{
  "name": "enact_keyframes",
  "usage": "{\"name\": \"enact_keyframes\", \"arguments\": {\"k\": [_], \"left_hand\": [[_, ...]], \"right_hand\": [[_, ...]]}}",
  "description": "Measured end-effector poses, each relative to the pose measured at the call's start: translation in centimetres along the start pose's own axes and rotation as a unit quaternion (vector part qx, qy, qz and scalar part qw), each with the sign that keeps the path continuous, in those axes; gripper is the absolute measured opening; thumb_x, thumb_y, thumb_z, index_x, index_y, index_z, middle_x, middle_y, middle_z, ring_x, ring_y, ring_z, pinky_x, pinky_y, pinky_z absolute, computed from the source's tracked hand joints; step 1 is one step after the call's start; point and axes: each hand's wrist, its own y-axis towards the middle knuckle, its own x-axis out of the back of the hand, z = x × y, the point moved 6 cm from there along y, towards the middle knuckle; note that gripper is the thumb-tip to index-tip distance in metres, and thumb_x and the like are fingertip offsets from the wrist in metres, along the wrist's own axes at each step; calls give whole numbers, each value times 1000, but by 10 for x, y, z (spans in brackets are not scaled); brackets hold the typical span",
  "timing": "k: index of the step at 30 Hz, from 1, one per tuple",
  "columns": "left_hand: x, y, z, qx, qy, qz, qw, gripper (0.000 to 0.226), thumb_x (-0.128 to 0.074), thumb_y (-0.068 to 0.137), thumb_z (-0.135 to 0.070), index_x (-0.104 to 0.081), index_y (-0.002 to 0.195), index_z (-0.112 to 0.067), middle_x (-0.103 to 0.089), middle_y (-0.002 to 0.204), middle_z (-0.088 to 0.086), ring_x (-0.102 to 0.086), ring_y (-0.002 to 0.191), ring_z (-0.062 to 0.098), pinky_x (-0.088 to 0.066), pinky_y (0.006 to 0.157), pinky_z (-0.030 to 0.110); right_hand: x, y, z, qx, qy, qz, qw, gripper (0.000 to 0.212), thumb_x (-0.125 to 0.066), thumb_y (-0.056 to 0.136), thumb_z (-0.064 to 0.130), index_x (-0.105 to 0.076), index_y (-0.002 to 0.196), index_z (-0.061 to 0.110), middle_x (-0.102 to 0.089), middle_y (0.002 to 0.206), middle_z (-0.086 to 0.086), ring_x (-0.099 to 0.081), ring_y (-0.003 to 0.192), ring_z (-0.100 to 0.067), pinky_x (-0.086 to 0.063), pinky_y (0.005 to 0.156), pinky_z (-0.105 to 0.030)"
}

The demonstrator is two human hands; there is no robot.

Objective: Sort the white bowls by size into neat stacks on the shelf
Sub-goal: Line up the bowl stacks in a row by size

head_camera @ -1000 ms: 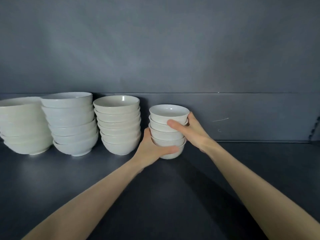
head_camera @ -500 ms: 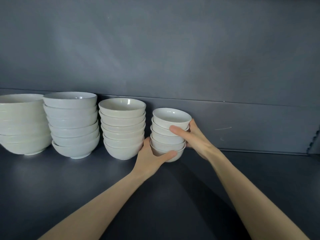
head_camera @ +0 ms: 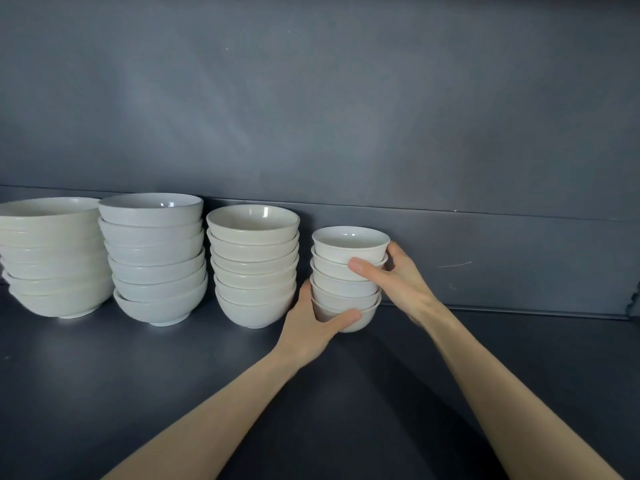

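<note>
Four stacks of white bowls in row on dark shelf (head_camera: pixel 104 393), against back wall (head_camera: pixel 346 98), largest at left, sizes shrinking rightward. Smallest stack (head_camera: pixel 346 275) at right end, near medium stack (head_camera: pixel 254 265), apart. Left hand (head_camera: pixel 311 330) cups bottom bowl, thumb across front. Right hand (head_camera: pixel 398 282) grips upper bowls, thumb on front, fingers behind.

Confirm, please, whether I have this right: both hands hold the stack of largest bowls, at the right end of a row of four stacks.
Not quite. The head view shows the left hand and right hand holding the stack of smallest bowls, not the largest; it is at the right end of a row of four stacks.
</note>
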Motion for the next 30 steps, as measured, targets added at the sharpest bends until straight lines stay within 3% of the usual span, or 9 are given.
{"name": "enact_keyframes", "arguments": {"k": [4,8,17,24,28,30], "left_hand": [[-2,0,-2,-3,15,-1,1000,88,-78,75,-35,-28,147,-24,-51,130,-16,-48,113,1,-37,77,2],[-3,1,-2,1,11,2,1000,89,-78,75,-36,-28,147,-24,-51,130,-17,-48,114,2,-37,89,14],[-2,4,7,10,-3,12,1000,94,-84,69,-34,-29,146,-27,-52,135,-14,-50,123,6,-41,97,22],[-2,2,4,7,8,4,1000,92,-83,71,-32,-30,146,-24,-53,133,-14,-51,117,5,-39,90,15],[-1,0,0,8,11,6,1000,90,-81,73,-30,-29,146,-24,-51,130,-16,-49,114,1,-40,75,-1],[-1,-1,-2,8,16,6,1000,90,-81,73,-30,-29,146,-24,-51,129,-17,-49,114,1,-40,72,-3]], "right_hand": [[1,-2,0,5,7,-1,1000,58,-77,77,27,-51,129,20,-64,112,14,-61,98,3,-50,70,-10],[1,-3,1,6,12,-3,1000,57,-77,78,24,-51,128,20,-63,109,16,-61,93,5,-48,65,-6],[1,-2,0,9,-2,-5,1000,61,-79,75,30,-51,129,21,-64,117,11,-61,103,-1,-51,74,-12],[0,-3,-1,11,0,0,1000,57,-78,76,29,-51,126,24,-63,116,13,-60,100,3,-50,71,-9],[-1,-3,-2,8,3,5,1000,60,-77,77,28,-49,130,22,-63,119,11,-60,102,2,-51,73,-11],[-1,-3,-2,7,1,8,1000,59,-76,79,27,-48,130,21,-62,118,12,-59,100,4,-50,71,-8]]}}
